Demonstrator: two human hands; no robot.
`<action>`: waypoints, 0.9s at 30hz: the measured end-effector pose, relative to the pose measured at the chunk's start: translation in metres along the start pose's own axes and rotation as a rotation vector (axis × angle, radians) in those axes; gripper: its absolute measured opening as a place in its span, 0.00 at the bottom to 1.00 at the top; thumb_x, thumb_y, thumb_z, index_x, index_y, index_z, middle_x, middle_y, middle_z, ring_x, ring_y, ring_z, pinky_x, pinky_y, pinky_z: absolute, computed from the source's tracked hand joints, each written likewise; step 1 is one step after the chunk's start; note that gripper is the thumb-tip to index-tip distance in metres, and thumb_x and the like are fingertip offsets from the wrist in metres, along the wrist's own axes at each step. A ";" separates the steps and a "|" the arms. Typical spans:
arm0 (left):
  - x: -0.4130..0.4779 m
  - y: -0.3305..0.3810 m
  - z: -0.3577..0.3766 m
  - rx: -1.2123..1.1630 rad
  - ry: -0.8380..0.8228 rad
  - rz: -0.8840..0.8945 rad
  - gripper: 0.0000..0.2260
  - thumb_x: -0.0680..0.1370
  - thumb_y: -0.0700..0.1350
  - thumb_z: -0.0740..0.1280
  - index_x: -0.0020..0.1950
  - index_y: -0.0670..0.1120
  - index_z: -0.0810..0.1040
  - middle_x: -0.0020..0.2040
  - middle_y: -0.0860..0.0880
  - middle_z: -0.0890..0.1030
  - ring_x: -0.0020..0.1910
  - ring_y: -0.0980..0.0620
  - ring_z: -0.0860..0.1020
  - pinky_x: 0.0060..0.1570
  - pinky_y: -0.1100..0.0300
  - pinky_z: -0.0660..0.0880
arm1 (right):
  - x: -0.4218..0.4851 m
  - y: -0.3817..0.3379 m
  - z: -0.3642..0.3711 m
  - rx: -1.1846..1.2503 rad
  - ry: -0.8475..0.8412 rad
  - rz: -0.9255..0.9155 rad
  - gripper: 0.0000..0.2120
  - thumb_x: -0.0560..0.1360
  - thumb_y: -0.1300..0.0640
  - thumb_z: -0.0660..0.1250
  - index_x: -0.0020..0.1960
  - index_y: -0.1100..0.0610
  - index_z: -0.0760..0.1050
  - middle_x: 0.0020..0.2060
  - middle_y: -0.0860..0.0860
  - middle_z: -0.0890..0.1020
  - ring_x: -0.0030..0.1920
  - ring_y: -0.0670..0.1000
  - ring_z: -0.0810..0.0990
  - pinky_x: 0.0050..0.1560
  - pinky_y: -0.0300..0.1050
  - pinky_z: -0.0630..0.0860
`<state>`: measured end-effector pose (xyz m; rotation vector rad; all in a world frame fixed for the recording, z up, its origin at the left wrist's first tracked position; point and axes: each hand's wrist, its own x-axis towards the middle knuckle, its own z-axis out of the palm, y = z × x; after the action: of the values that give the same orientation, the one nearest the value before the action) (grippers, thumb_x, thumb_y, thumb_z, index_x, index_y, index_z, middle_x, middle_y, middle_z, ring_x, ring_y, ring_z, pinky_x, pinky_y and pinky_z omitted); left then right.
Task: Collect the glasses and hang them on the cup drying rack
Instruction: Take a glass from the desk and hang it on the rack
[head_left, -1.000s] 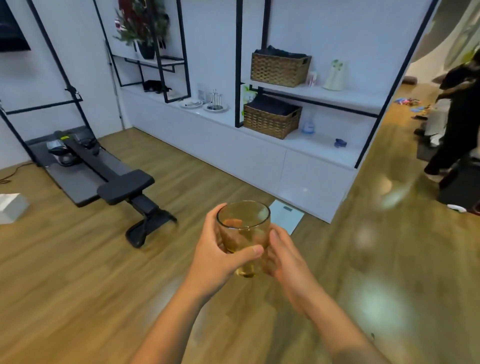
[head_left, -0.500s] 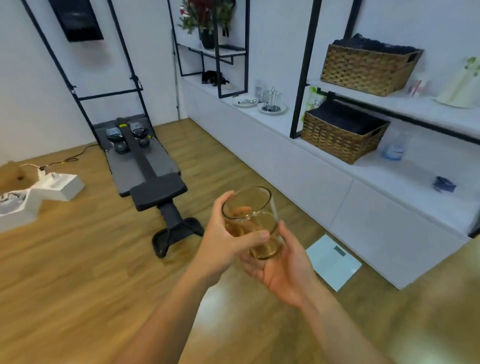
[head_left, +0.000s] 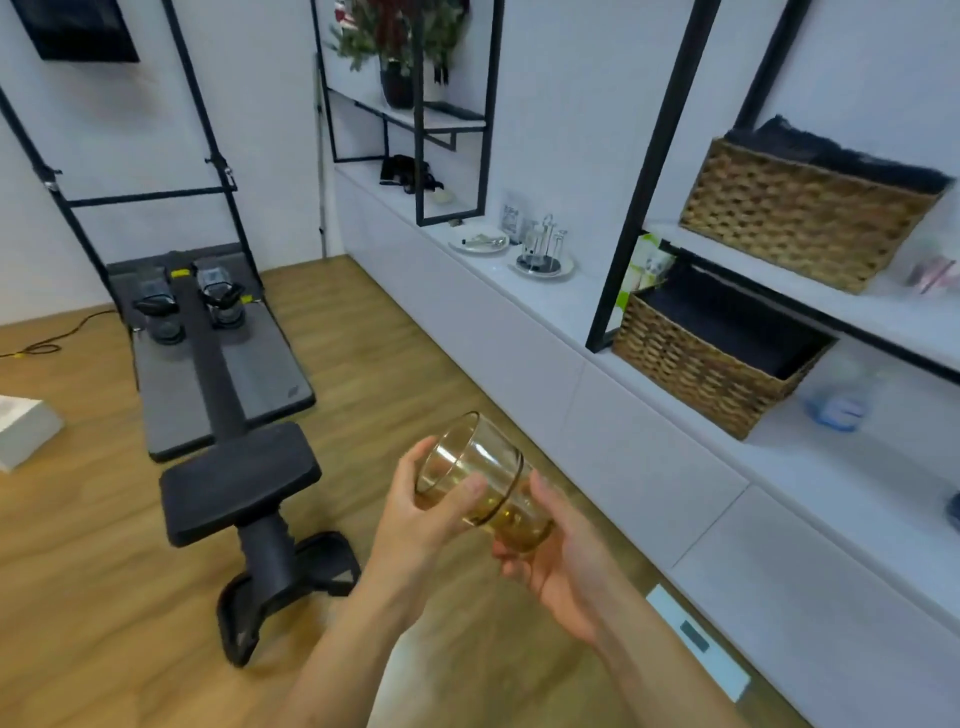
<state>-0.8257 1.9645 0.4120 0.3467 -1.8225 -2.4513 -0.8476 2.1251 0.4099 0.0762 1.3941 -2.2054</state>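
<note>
I hold an amber glass tumbler (head_left: 480, 480) in front of me with both hands, tilted so its mouth faces up and to the left. My left hand (head_left: 421, 512) grips it near the rim, thumb across the front. My right hand (head_left: 563, 553) cups its base from below. The metal cup drying rack (head_left: 544, 253) stands on a round tray on the white counter, far ahead and above my hands, with clear glasses on it.
A white counter (head_left: 613, 332) runs along the right wall with wicker baskets (head_left: 711, 353), black shelf frames and a white plate (head_left: 478, 242). A black rowing machine (head_left: 223, 415) lies on the wooden floor to the left. A white scale (head_left: 698, 642) lies by the cabinet base.
The view has moved closer to the counter and rack. The glass has tipped from upright to lying on its side, mouth leftward, and my right hand has slid under its base.
</note>
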 end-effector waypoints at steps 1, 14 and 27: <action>0.024 0.007 0.004 -0.016 -0.012 -0.001 0.44 0.56 0.61 0.82 0.69 0.53 0.72 0.63 0.42 0.80 0.59 0.42 0.81 0.57 0.45 0.79 | 0.021 -0.013 -0.001 0.003 0.007 -0.017 0.25 0.75 0.45 0.69 0.66 0.59 0.74 0.46 0.60 0.81 0.34 0.53 0.79 0.30 0.44 0.77; 0.326 0.044 -0.003 0.034 0.017 -0.004 0.39 0.60 0.54 0.80 0.68 0.51 0.71 0.63 0.46 0.80 0.59 0.47 0.81 0.60 0.46 0.78 | 0.345 -0.124 -0.010 -0.044 0.050 -0.105 0.15 0.67 0.42 0.75 0.48 0.49 0.80 0.40 0.53 0.82 0.32 0.51 0.77 0.28 0.43 0.70; 0.641 0.088 -0.033 0.584 0.131 0.166 0.46 0.66 0.52 0.80 0.77 0.57 0.59 0.68 0.58 0.71 0.63 0.62 0.74 0.60 0.60 0.72 | 0.654 -0.248 -0.007 -0.521 0.173 -0.252 0.25 0.59 0.37 0.77 0.55 0.35 0.77 0.44 0.43 0.82 0.37 0.46 0.80 0.35 0.41 0.74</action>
<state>-1.4489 1.7876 0.3971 0.3536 -2.3615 -1.7066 -1.5258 1.9525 0.4042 -0.1020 2.1335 -1.9843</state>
